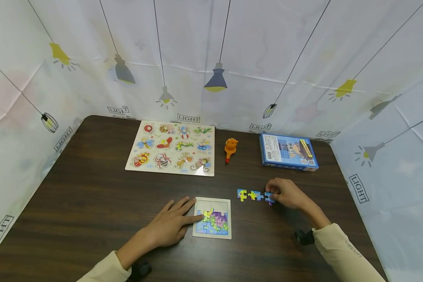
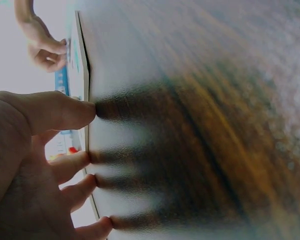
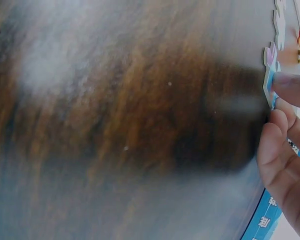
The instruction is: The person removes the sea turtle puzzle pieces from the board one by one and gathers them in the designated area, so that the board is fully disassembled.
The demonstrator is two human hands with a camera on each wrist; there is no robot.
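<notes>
A small square jigsaw tray (image 1: 212,201) lies on the dark table, its lower part filled with joined blue, purple and yellow-green pieces. My left hand (image 1: 167,226) rests beside it with fingers spread, the index finger reaching over its left edge onto the pieces. Off to the right, my right hand (image 1: 287,192) pinches a blue and purple puzzle piece (image 3: 271,82) between thumb and curled fingers, at the table surface. Two more loose pieces, one yellow and blue piece (image 1: 242,194) and another piece (image 1: 255,195), lie in a row to its left.
Behind the tray lies a wooden peg board (image 1: 172,168) with insect pictures. An orange animal-shaped toy (image 1: 230,147) sits right of it. A blue box (image 1: 289,152) lies at the back right, near the patterned curtain (image 1: 183,51).
</notes>
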